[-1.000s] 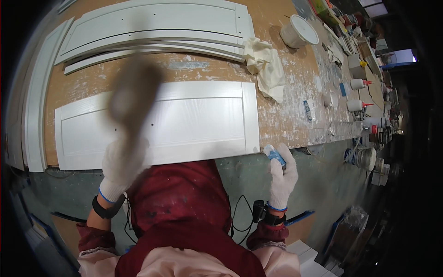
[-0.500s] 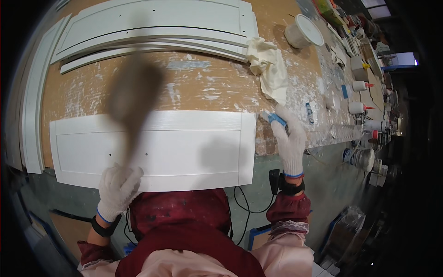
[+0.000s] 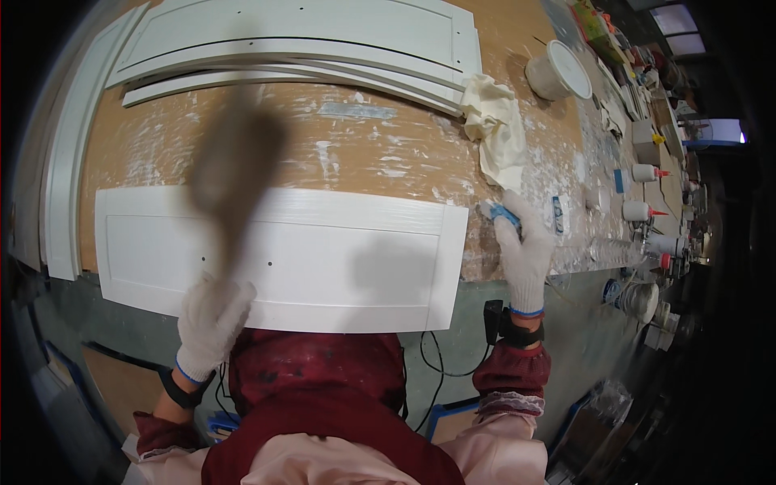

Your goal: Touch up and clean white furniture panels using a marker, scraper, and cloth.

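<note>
Bare benchtop (image 3: 364,158) between white panel (image 3: 323,250) and stacked panels (image 3: 307,32), rag (image 3: 497,129), bottles (image 3: 643,190) crowding right

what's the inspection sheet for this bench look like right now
surface: brown workbench smeared with white paint
job's things: white cabinet door panel flat at the near edge; blurred brush over it; small blue item
clutter: cream rag, white tub, squeeze bottles, stacked white panels
grippers: left hand gloved, grips the brush; right hand gloved, on the blue item
cables: black cable below the bench edge
surroundings: dark, unclear
</note>
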A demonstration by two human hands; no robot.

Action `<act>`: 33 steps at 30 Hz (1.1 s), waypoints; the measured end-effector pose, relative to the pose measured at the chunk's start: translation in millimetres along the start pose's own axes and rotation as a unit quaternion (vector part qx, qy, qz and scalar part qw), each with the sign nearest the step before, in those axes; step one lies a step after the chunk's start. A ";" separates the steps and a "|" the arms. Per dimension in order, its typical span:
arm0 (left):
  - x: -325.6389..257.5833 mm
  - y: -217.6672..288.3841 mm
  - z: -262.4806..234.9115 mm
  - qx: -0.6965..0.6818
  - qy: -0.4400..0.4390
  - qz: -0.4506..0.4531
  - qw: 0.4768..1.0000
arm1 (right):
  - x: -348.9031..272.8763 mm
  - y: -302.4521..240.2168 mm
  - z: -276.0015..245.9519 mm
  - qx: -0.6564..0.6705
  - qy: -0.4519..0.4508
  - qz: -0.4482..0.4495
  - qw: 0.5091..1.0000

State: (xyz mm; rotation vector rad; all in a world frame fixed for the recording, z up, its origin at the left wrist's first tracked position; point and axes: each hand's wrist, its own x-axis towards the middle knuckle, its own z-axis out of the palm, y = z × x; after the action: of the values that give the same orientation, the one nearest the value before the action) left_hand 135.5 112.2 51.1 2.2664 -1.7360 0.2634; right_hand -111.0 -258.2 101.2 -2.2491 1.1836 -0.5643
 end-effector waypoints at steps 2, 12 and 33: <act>4.8 1.6 -4.8 0.007 0.001 -0.012 1.000 | -1.1 0.7 -4.6 0.005 0.003 -0.006 1.000; 10.7 -3.6 -8.7 -0.053 0.004 0.018 0.998 | -5.4 -27.0 -0.3 0.173 -0.007 0.015 0.985; 8.1 -11.1 -3.4 -0.127 -0.008 0.015 0.992 | 9.0 -44.7 24.7 0.222 -0.030 0.024 0.974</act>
State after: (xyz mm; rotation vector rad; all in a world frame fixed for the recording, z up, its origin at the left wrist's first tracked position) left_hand 148.4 108.7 55.7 2.0676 -1.7038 0.0262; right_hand -64.2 -238.1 111.2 -1.8387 0.9666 -0.6636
